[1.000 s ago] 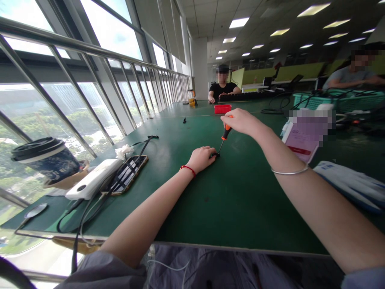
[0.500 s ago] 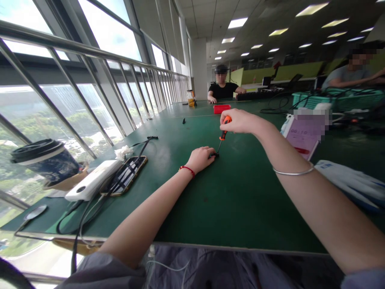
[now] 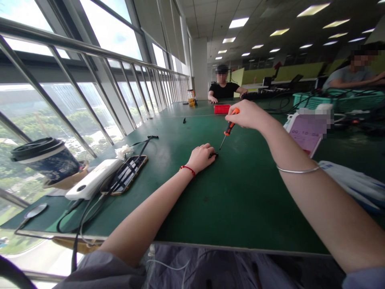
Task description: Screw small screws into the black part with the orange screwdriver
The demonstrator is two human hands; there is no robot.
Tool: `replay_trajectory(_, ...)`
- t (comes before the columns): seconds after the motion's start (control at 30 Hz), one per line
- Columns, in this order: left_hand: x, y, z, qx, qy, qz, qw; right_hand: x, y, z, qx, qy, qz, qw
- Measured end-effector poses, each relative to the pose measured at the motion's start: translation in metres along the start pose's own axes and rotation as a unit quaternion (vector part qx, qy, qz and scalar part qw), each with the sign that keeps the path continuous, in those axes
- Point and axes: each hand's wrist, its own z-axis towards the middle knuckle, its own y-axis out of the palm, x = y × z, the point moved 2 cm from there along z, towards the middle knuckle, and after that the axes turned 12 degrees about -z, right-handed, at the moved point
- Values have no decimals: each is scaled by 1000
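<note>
My right hand (image 3: pixel 247 114) is closed around the orange and black handle of a screwdriver (image 3: pixel 229 127). Its thin metal shaft slants down to the left, and the tip is a little above and to the right of a small black part (image 3: pixel 214 155), apart from it. My left hand (image 3: pixel 201 159) rests on the green table (image 3: pixel 240 200), its fingers pressed on the black part and hiding much of it. What kind of part it is I cannot make out.
On the left are a phone (image 3: pixel 130 176) under cables, a white power bank (image 3: pixel 94 178) and a paper cup (image 3: pixel 49 160). Gloves (image 3: pixel 355 182) and a propped phone (image 3: pixel 306 130) stand right. Further back are a red tray (image 3: pixel 221 109), a green basket (image 3: pixel 313 100) and a seated person (image 3: pixel 224 88).
My right hand has moved right, lifting the screwdriver's tip off the black part and tilting the shaft more. My left hand stays in place. The propped phone has shifted slightly.
</note>
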Motion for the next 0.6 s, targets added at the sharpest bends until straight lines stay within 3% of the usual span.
replay_trajectory(0.2, -4, -2, 0, 39, -67, -46, 996, -4, 17, 1, -135, -15, -5, 991)
replay_trajectory(0.37, -10, -3, 0, 59, -109, -113, 986, -8, 18, 0, -146, -28, -16, 989)
replay_trajectory(0.47, -12, -5, 1, 67, -122, -150, 979, -6, 8, -1, -91, -29, -45, 994)
replay_trajectory(0.57, -14, -6, 3, 80, -113, -165, 976, -5, -9, -3, 46, -29, -44, 998)
replay_trajectory(0.6, -16, -6, 3, 86, -107, -167, 976, -6, -13, -5, 66, -30, -30, 997)
